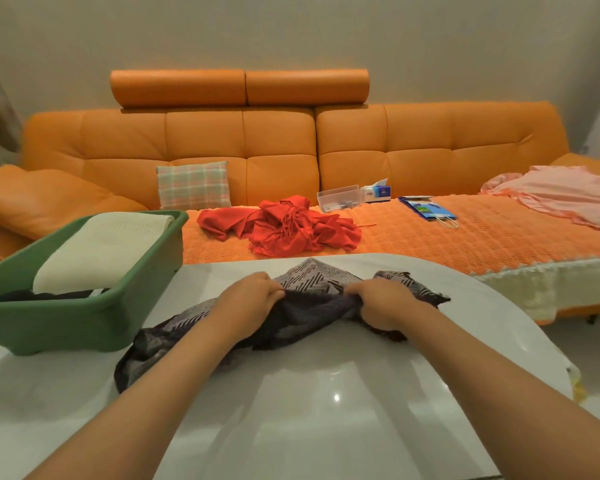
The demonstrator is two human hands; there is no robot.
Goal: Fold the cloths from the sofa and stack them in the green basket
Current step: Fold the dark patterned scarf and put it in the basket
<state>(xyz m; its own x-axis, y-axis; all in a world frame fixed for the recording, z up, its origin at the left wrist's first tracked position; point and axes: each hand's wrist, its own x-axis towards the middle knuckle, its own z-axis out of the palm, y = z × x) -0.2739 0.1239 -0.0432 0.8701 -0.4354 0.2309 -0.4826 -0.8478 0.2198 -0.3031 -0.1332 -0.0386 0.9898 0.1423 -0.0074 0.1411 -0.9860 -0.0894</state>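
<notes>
The left grip [253, 299] is clutching the dark patterned cloth [312, 284], its fingers curling into a bunched fold. The right grip [385, 303] is grasping the same cloth a little to the right, fingers closing over gathered fabric. The cloth is lying crumpled on the glossy white tabletop [326, 393], with one end trailing toward the near left under the left forearm and another end poking out beyond the right grip. The green basket [49, 306] is sitting on the left part of the tabletop, just beside the cloth's trailing end. Inside it a folded cream cloth [101, 251] is resting on top of a dark cloth [49, 294], of which only an edge is showing. Behind the tabletop the orange sofa [222, 140] is stretching across the view, with an orange textured cover [430, 237] lying over its seat. A red cloth [284, 226] is lying in a crumpled heap on that cover, straight beyond the two grips, and a pink cloth [561, 195] is spreading loosely at the seat's far right end. A plaid cushion [193, 185] is leaning against the backrest left of the red cloth. A clear plastic box [338, 197] and a tissue box [378, 192] are sitting side by side by the backrest, with a blue paper bag [426, 209] lying flat near them.
</notes>
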